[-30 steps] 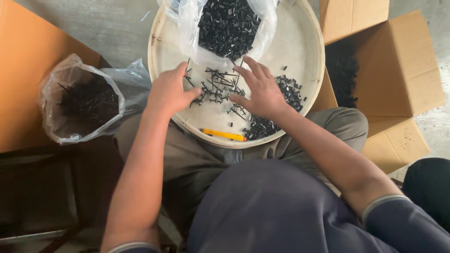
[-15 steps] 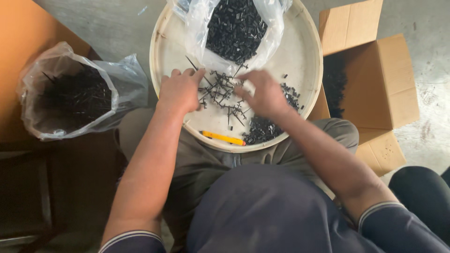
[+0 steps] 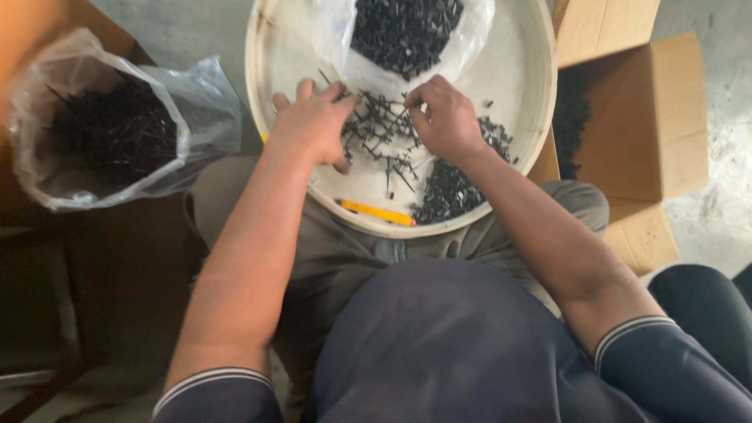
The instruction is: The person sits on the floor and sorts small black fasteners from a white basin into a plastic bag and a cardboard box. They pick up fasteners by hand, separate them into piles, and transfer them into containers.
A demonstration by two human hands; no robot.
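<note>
Nearest to the camera is the person's dark blue shirt with pale stripes at the sleeve ends, and below it the grey trousers. On the lap rests a round white tray (image 3: 526, 117) with a low rim.

At the near edge of the tray lies a yellow pen-like tool (image 3: 377, 212), untouched. Just beside it, to the right, is a dense heap of small black screws (image 3: 448, 190).

Both forearms reach forward over the tray. The left hand (image 3: 312, 124) lies palm down with the fingers spread and relaxed, its fingertips touching a scatter of loose black screws (image 3: 377, 129) in the middle of the tray. It grips nothing that I can see. The right hand (image 3: 445, 119) is on the other side of the same scatter; its fingers are curled, and thumb and forefinger are pinched together on one or more screws, though the exact number is too small to tell.

Farther on, at the far part of the tray, is a clear plastic bag (image 3: 345, 35) opened, full of black screws.

To the left, off the tray, another open plastic bag of longer dark screws (image 3: 110, 125) stands. To the right is an open cardboard box (image 3: 650, 117).
</note>
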